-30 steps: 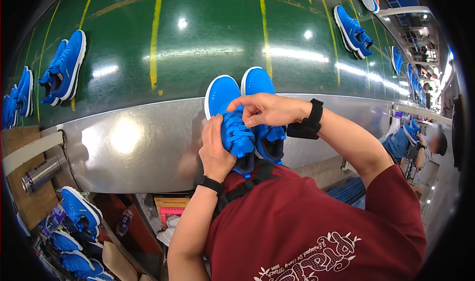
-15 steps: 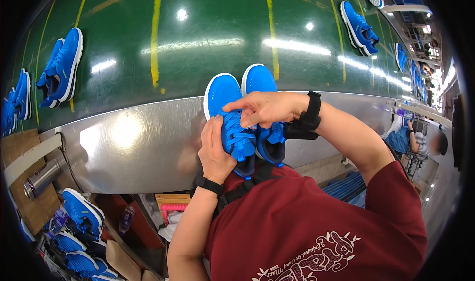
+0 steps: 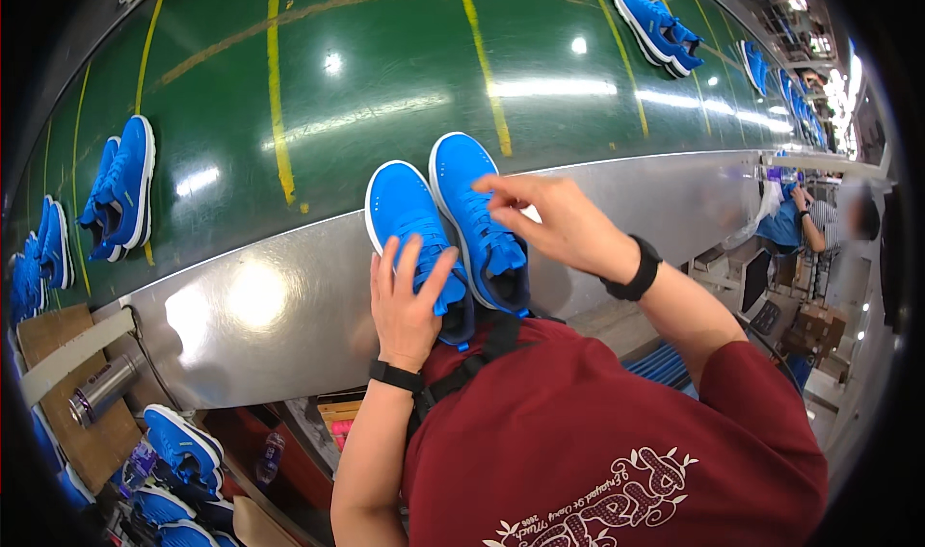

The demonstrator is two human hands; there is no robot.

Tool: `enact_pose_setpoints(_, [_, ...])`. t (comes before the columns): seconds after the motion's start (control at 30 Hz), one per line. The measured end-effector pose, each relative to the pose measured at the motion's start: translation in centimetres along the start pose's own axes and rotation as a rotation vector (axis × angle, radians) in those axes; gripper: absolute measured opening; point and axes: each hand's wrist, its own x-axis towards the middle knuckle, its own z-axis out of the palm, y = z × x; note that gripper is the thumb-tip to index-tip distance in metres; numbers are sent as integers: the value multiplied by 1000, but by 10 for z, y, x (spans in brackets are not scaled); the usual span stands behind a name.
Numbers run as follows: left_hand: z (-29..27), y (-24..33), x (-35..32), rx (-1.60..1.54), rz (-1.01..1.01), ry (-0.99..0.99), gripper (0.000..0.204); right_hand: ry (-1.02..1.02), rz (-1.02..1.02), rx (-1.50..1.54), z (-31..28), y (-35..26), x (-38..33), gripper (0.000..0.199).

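Two blue sneakers with white soles lie side by side in front of me, toes pointing away. My left hand is spread over the laces of the left sneaker, its fingers stretched out along the upper. My right hand is above the right sneaker, index finger and thumb apart, nothing between them. The index fingertip is over the lace area; whether it touches cannot be told. Both dark blue collars face me, and my left fingers partly hide the left sneaker's laces.
A steel ledge edges the green belt with yellow lines. More blue sneakers stand on the belt at left and far right. A metal flask and stacked sneakers sit lower left. Another person sits at right.
My right hand has moved from the left sneaker's laces to above the right sneaker. My left fingers have spread out over the left sneaker. The view has shifted, and both sneakers now show more fully.
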Motion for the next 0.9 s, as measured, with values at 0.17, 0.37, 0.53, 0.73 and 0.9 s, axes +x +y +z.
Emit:
enact_pose_setpoints(0.17, [-5,4,4,-194,-145,-214,76,23,-128,-107,19,10,-52,26])
enact_pose_setpoints(0.37, [-8,7,-12,-577,-430,31,74,235,-324,-267,54,-4,-71,23])
enact_pose_setpoints(0.53, [-17,-21,-29,-936,-639,26,60,252,-343,-222,73,-21,-71,20])
enact_pose_setpoints(0.73, [-12,-24,-4,-696,-678,95,33,-41,-364,-324,112,-17,-62,21])
enact_pose_setpoints(0.9, [-17,-38,9,-491,-516,-101,23,-77,-339,-307,129,-14,-63,36])
